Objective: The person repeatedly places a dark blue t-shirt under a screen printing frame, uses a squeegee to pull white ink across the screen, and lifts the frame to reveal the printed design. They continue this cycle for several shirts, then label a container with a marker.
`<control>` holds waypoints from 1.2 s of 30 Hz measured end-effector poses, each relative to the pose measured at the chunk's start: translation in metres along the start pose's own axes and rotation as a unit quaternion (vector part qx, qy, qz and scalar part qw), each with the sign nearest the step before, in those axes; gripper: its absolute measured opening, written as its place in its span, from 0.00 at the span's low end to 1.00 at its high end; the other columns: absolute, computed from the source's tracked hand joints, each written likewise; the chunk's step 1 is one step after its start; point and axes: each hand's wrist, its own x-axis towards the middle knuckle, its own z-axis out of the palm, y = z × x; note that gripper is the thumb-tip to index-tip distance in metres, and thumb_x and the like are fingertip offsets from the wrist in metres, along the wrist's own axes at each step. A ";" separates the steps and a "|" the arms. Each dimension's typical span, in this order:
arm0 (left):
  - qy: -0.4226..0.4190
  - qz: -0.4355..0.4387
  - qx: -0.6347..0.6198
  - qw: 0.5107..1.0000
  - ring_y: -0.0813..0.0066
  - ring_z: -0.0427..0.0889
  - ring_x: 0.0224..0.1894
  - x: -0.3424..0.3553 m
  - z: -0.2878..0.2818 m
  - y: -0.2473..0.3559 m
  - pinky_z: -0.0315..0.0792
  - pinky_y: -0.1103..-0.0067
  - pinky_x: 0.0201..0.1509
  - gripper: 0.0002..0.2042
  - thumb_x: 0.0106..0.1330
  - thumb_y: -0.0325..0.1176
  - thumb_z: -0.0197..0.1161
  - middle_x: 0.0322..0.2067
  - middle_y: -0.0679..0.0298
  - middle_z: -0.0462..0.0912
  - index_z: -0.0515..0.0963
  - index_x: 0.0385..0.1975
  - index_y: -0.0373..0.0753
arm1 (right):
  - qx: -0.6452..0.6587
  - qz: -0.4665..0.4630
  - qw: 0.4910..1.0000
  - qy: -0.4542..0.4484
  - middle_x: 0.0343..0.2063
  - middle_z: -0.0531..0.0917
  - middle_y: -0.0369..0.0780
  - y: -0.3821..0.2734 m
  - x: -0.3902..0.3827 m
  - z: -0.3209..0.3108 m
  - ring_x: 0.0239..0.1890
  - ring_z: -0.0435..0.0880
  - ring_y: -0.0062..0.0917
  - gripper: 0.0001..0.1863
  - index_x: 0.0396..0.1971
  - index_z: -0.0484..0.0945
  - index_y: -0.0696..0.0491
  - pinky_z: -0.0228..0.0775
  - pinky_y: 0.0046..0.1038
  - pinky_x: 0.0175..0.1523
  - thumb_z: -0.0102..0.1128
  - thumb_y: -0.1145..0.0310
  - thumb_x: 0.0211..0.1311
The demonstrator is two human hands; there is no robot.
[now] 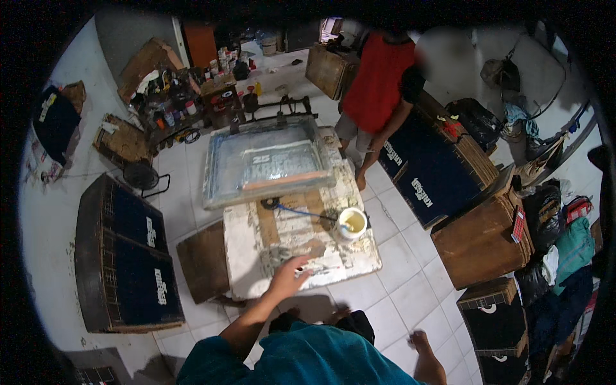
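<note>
My left hand (289, 277) reaches over the near edge of a worn white-topped table (240, 244), its fingers apart and nothing visible in them. At lower right, my right hand (420, 342) hangs low beside my body, away from the table; its fingers are too small to read. A white tub (351, 235) with yellowish contents and a stick-like thing in it stands at the table's right side. Beyond my left hand lies a screen-printing frame (221, 168) with pale lettering on its mesh. A long orange-brown wooden bar (285, 180) rests across its near part.
A person in a red top (380, 74) stands beyond the table's right corner. Dark printed panels (417, 167) lean at right, others (138, 250) at left. A blue cord-like strip (301, 212) runs to the tub. Cluttered bottles (170, 119) fill the far left; bags (574, 247) line the right.
</note>
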 end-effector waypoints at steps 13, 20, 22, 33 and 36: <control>0.164 -0.063 0.006 0.984 0.49 0.66 0.68 0.131 0.195 -0.046 0.61 0.61 0.72 0.48 0.55 0.43 0.78 0.68 0.44 0.63 0.55 0.71 0.32 | -0.336 -0.180 0.923 -0.056 0.41 0.85 0.50 -0.316 0.371 -0.077 0.46 0.84 0.29 0.37 0.65 0.70 0.55 0.78 0.36 0.49 0.72 0.57 0.57; 0.145 -0.244 -0.146 0.948 0.55 0.67 0.69 0.124 0.252 -0.085 0.59 0.66 0.74 0.39 0.65 0.46 0.67 0.65 0.47 0.69 0.58 0.72 0.36 | -0.231 -0.294 0.899 -0.228 0.40 0.85 0.44 -0.579 0.498 -0.035 0.37 0.84 0.28 0.36 0.70 0.64 0.52 0.80 0.31 0.38 0.58 0.81 0.60; 0.105 -0.270 -0.198 0.936 0.50 0.62 0.73 0.120 0.268 -0.089 0.53 0.61 0.77 0.48 0.61 0.55 0.69 0.71 0.41 0.62 0.52 0.75 0.37 | -0.500 -0.483 0.714 -0.084 0.35 0.84 0.43 -0.600 0.526 -0.025 0.31 0.84 0.28 0.34 0.70 0.65 0.52 0.81 0.29 0.35 0.61 0.79 0.62; 0.730 -0.358 0.213 0.541 0.41 0.62 0.67 0.086 0.300 -0.002 0.57 0.56 0.73 0.32 0.65 0.33 0.60 0.66 0.42 0.66 0.61 0.69 0.30 | -0.657 -0.132 0.580 -0.464 0.44 0.84 0.49 -0.628 0.510 0.141 0.42 0.84 0.44 0.22 0.57 0.77 0.54 0.78 0.49 0.46 0.56 0.56 0.69; 0.801 -0.473 0.144 0.337 0.41 0.68 0.63 0.062 0.330 -0.002 0.60 0.56 0.70 0.33 0.68 0.41 0.63 0.61 0.41 0.72 0.62 0.68 0.29 | -0.714 -0.158 0.475 -0.491 0.45 0.83 0.49 -0.669 0.504 0.221 0.43 0.84 0.43 0.22 0.56 0.77 0.54 0.77 0.48 0.47 0.54 0.57 0.70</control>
